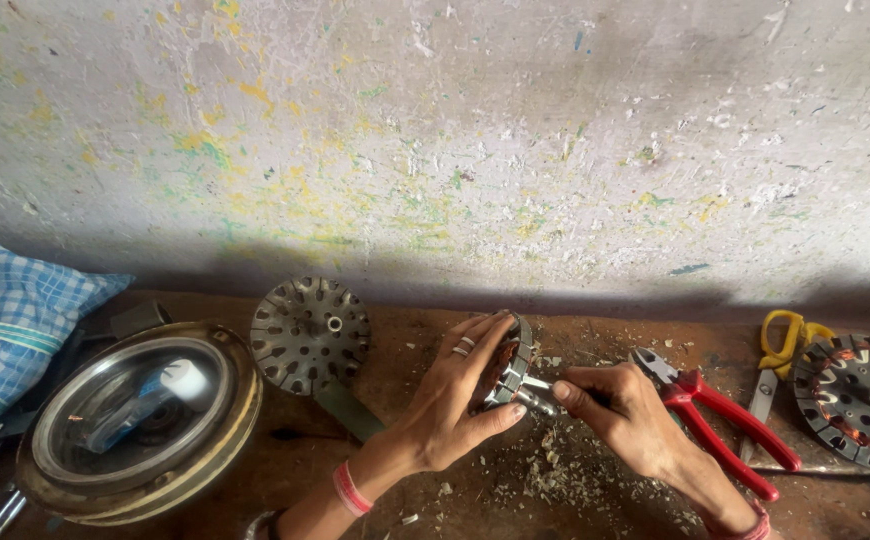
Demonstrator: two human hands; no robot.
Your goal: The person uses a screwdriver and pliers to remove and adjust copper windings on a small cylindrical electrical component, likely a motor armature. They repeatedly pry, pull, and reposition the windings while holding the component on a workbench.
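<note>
Head view: left hand fingers wrap stator; right hand pokes tool in.

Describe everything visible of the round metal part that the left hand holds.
The round grey slotted metal part, a ring of stacked thin plates by its look, stands on edge above the brown workbench. The left hand grips it, fingers over the rim. The right hand presses a thin metal tool against its edge.
</note>
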